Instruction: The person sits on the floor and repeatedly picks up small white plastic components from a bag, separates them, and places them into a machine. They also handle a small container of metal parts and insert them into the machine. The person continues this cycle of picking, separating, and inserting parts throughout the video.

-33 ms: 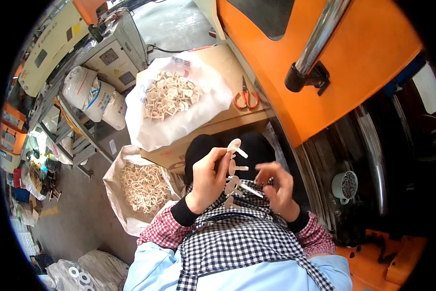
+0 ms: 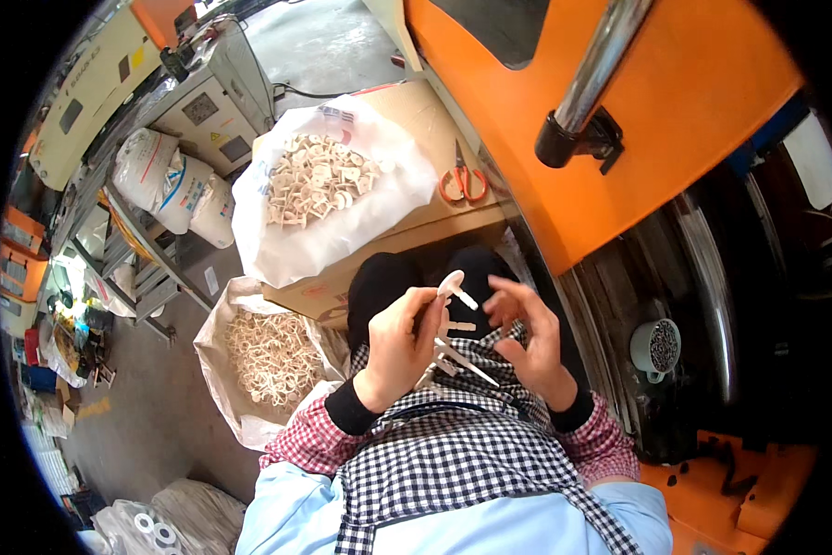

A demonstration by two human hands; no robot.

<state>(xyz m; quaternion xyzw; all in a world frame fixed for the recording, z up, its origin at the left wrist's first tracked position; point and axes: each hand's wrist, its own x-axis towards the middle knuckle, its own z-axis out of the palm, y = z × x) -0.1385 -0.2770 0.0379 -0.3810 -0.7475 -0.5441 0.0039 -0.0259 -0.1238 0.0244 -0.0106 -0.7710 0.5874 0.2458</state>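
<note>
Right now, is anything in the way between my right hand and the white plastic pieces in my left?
Nothing visible. Your right hand is open, just right of the white molded plastic pieces held in your left hand; only a gap separates them, with dark trousers and a checked apron below.

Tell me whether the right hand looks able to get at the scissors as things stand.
Probably yes: the right hand looks empty, and the scissors lie uncovered on the cardboard box ahead, with nothing seen blocking the way. Distance is hard to judge.
</note>
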